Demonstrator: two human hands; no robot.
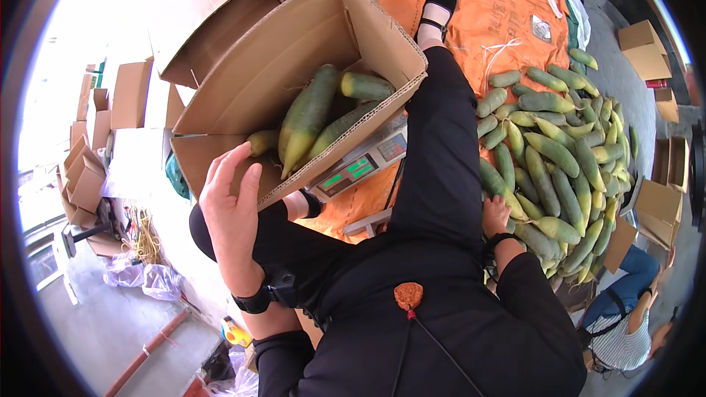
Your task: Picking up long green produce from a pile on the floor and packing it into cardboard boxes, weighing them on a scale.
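A cardboard box (265, 51) with its top open stands tilted in front of me on a digital scale (360, 165). Several long green radishes (312, 110) lie inside it. My left hand (232, 209) is at the box's near left corner, fingers apart and nothing in them; whether the fingertips touch the cardboard, I cannot tell. To my right, a large heap of green radishes (559, 169) is piled up. At its near left side my right hand (496, 217) has its fingers curled against the end of a radish (500, 187); the fingertips are partly hidden.
An orange woven sack (471, 15) spreads under the scale and heap. More cardboard boxes stand at left (132, 92) and right (654, 213). A person in a striped top (621, 338) is at the lower right. Purplish plastic bags (158, 279) lie at left.
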